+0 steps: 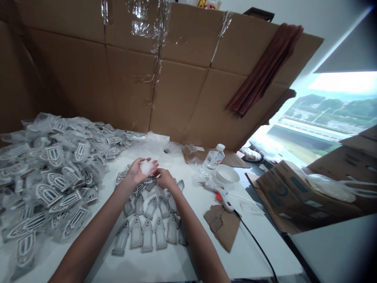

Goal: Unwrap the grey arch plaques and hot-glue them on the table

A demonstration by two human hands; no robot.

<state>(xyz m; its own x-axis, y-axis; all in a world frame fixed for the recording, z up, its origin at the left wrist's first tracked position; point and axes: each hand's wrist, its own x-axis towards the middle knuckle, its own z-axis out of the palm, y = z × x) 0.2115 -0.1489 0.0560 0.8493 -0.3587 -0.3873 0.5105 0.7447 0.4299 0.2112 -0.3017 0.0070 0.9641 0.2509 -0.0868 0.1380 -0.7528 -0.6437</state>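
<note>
My left hand (138, 171) is palm up with its fingers stretched out, and a small stack of white translucent pieces (149, 167) lies in it. Close beside it, my right hand (165, 179) has bent fingers pinched together near the left fingertips; what they hold, if anything, is hidden. Below both hands, grey arch-shaped frames (147, 236) lie in rough rows on the white table (141, 269). Under the left hand are more arch pieces with dark patterned edges (120, 177), partly covered by the hands.
On the left rises a large heap of bagged arch pieces (59, 173). To the right are a plastic bottle (214, 157), a white bowl (227, 174), a glue gun (225, 200) with its cord, and a cardboard scrap (223, 226). A cardboard wall (182, 94) stands behind.
</note>
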